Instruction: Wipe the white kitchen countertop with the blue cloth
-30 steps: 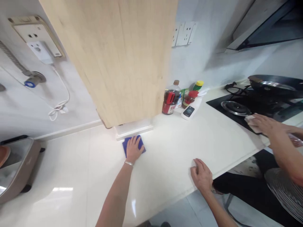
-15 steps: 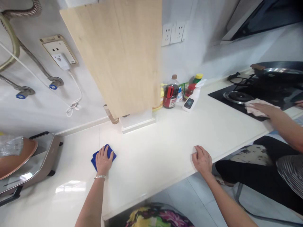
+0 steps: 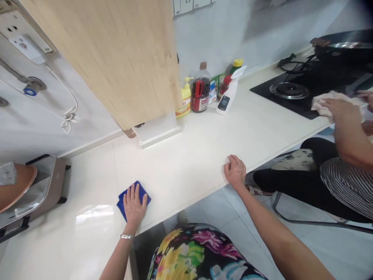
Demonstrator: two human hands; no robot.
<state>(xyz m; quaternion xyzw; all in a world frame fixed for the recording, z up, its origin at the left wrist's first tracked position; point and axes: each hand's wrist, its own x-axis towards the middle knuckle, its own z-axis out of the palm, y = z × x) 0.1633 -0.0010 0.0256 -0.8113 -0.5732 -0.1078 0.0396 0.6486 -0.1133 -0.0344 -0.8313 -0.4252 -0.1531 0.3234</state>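
My left hand (image 3: 135,204) lies flat on a folded blue cloth (image 3: 145,194), its fingers stretched out and pressing it onto the white countertop (image 3: 175,171). A silver bracelet (image 3: 127,236) circles that wrist. Part of the cloth is hidden under the palm. My right hand (image 3: 235,170) rests at the counter's front edge with its fingers curled in, and nothing shows in it.
Along the wall stand a yellow pump bottle (image 3: 184,101), a dark sauce bottle (image 3: 200,89) and a white spray bottle (image 3: 229,95). A wooden cabinet (image 3: 116,58) juts out. An electric pan (image 3: 55,182) sits left. At right, a co-worker's hand (image 3: 339,109) holds a pale cloth (image 3: 322,102) beside the cooktop (image 3: 279,105).
My left hand has slid the blue cloth nearer the counter's front edge and rightward. My right hand stays at the edge. The co-worker's cloth has moved to the cooktop's front side. The view has tilted down.
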